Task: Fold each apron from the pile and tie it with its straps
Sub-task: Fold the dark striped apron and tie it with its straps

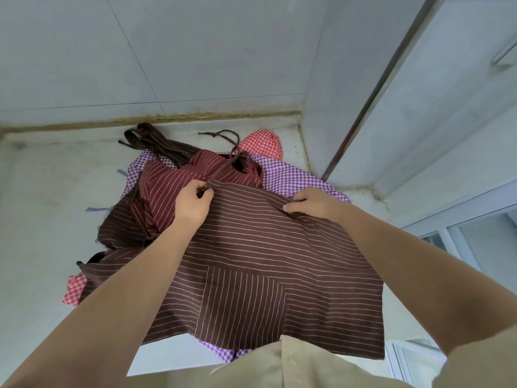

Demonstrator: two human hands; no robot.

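A dark brown apron (265,264) with thin pale stripes and a front pocket lies spread over the pile, hanging toward me. My left hand (193,205) pinches its top edge where a brown strap (223,166) runs off toward the back. My right hand (313,204) grips the same top edge further right. Beneath it lie a maroon striped apron (179,180), a purple checked apron (291,175), a red checked apron (263,147) and another brown striped one (156,144) with loose straps.
The pile sits on a pale stone counter (56,191) set into a tiled corner. A tiled wall (167,51) rises behind, and a pipe (372,93) runs down the right wall. Red checked cloth (74,288) pokes out at the left. Window frames (458,242) sit lower right.
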